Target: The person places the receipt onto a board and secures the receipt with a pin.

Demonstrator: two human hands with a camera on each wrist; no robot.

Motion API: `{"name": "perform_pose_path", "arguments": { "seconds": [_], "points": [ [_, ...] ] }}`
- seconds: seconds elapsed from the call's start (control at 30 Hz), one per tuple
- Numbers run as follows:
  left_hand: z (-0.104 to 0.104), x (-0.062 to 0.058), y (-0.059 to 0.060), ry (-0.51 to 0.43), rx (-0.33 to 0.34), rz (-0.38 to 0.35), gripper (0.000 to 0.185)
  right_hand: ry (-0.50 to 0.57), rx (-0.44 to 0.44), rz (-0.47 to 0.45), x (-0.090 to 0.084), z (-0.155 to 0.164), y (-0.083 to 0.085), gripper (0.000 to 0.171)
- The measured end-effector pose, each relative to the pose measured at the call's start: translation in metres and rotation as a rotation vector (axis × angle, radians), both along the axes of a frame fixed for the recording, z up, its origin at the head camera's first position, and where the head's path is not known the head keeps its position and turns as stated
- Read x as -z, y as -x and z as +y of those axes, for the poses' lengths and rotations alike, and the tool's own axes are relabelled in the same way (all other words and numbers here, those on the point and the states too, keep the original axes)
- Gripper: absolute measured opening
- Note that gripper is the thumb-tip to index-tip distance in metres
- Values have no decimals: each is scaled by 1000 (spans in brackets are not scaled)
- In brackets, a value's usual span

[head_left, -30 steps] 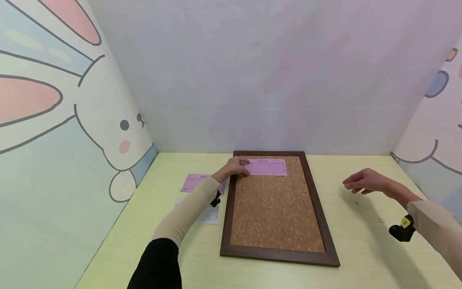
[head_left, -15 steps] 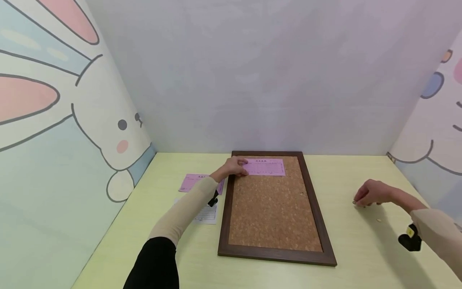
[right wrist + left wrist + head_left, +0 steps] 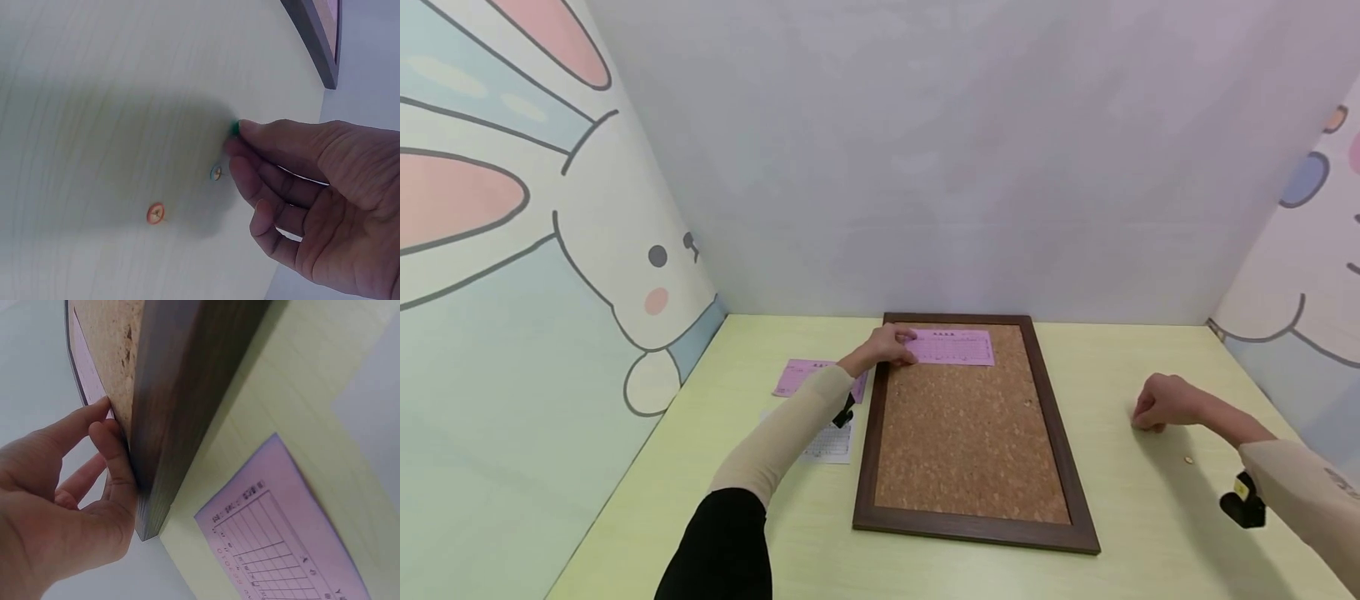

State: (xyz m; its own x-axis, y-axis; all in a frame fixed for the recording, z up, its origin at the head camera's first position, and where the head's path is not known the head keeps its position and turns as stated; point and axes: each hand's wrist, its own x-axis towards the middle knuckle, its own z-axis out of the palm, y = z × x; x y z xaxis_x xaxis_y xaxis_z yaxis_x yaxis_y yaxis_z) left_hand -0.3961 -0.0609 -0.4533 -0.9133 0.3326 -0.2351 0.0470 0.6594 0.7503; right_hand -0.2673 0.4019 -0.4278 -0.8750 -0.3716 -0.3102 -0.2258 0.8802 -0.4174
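**A:** What is changing on the right side of the frame?

**B:** The right hand [image 3: 1159,403] is coming down onto the table [image 3: 1150,517]. A second ago it was hovering with its fingers spread; now it is sitting low at centre right, fingers bunched. In the right wrist view its fingertips [image 3: 247,127] are closing on a green pushpin [image 3: 234,128], at the upper middle of that frame.

**B:** A blue pin [image 3: 216,173] and an orange pin [image 3: 155,213] are lying loose just below it, untouched.

**A:** And the left hand?

**B:** The left hand [image 3: 889,345] is staying where it was, at the top left corner of the cork board [image 3: 970,433]. Its fingers are lying fairly straight, pressing the pink slip [image 3: 953,347] flat against the cork.

**A:** So what does that mean?

**B:** I am judging that the slip is being kept in place while a pin is being fetched. The slip is not yet pinned.

**A:** Anything else nearby?

**B:** Another pink slip [image 3: 294,537] is lying on the table left of the frame.
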Motion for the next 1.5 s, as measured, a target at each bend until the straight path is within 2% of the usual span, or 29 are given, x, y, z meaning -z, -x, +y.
{"name": "perform_pose_path", "arguments": {
  "seconds": [0.17, 0.27, 0.53, 0.77, 1.1, 1.5],
  "points": [
    [-2, 2, 1, -24, -21, -3, 56, 16, -1, 56, 7, -12, 11, 13],
    [-2, 4, -1, -5, -12, -14, 55, 59, -9, 116, 15, -21, 15, 14],
    [0, 1, -2, -13, 0, 10, 54, 123, 101, 216, 23, -39, 23, 17],
    [1, -1, -2, -20, 15, 22, 55, 112, 131, 274, 27, -34, 21, 15],
    [-1, 2, -2, 1, 19, 34, 53, 137, 91, 318, 35, -32, 22, 16],
    [0, 1, -4, -4, 18, 39, 53, 100, 61, 307, 29, -45, 22, 15]
  ]
}}
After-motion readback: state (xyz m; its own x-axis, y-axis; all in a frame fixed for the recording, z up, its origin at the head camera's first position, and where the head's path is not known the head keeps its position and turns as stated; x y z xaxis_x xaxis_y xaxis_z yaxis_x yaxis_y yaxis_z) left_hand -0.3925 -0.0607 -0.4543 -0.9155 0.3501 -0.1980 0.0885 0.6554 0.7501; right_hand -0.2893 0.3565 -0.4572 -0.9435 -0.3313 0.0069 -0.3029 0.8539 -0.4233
